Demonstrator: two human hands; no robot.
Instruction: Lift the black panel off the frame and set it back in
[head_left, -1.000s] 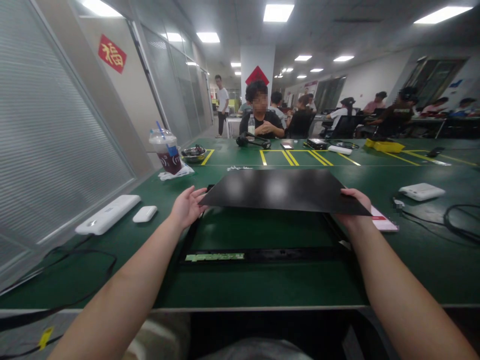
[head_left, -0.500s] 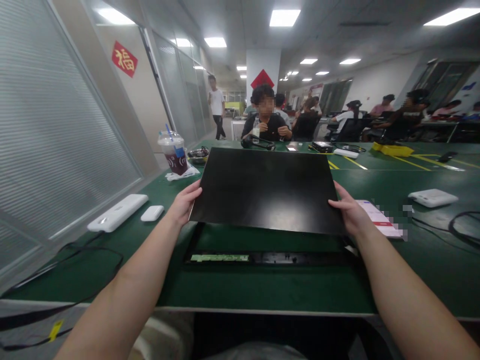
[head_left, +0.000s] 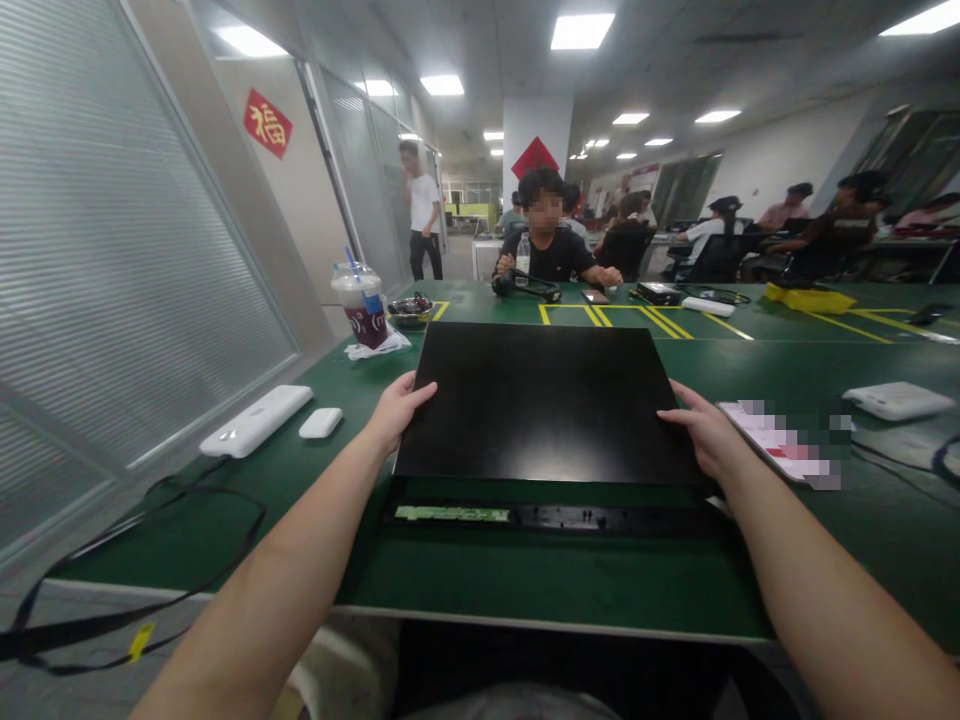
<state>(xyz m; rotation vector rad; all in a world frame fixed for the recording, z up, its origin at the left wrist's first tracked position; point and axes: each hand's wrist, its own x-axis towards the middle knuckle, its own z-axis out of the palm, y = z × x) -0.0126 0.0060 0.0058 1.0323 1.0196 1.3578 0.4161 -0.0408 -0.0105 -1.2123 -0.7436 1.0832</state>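
A thin black display panel (head_left: 540, 400) is held between my two hands, tilted over the green table. My left hand (head_left: 401, 408) grips its left edge, the thumb on the front face. On the right edge my right hand (head_left: 697, 425) clasps the panel in the same way. Beneath the panel lies a dark frame (head_left: 622, 518), mostly covered by it. Along the frame's near bar runs a green circuit strip (head_left: 452, 515). A small white tab pokes out beside the right wrist.
To the left stand a drink cup (head_left: 365, 310), a white power bank (head_left: 257, 420) and a small white case (head_left: 321, 423). A phone (head_left: 780, 445) and a white device (head_left: 898, 400) lie at right. Across the table sits a person (head_left: 551, 245) near a bottle (head_left: 523, 258).
The panel has come down closer to the frame, exposing more of the table behind it. Both hands keep their hold. The seated person's hand has moved outward.
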